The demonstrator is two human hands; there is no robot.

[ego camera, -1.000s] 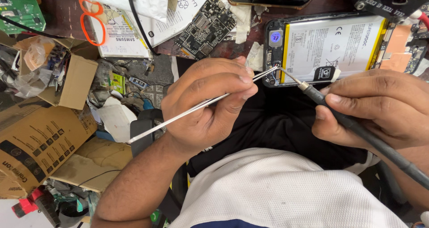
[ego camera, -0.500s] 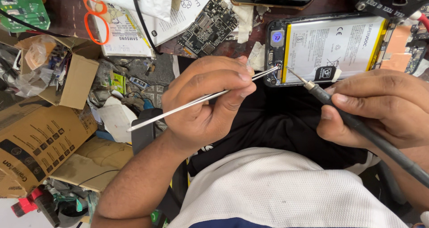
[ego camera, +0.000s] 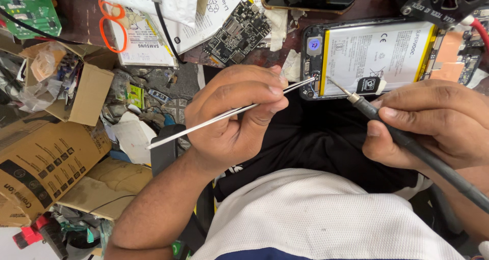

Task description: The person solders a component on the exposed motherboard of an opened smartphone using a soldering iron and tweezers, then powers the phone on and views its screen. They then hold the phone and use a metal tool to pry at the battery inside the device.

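At about one o'clock in the head view, an opened phone lies flat on the crowded bench with its back cover off, so the big white battery shows inside. That much looks done already. The left hand pinches thin metal tweezers between thumb and fingers, and their tip touches the phone's near-left corner, at about twelve o'clock from the hand. The right hand is wrapped tight around a black soldering iron, whose sharp point sits just beside the tweezers' tip. The fixing at that corner seems to be going on right now, and the phone is not closed up, so I think plenty is left. The tiny part under the two tips is too small to make out. The right end of the phone is cut off by other gear, and the iron's cord runs out at four o'clock. A loose dark circuit board lies at eleven o'clock, and a brown cardboard box sits at nine o'clock.
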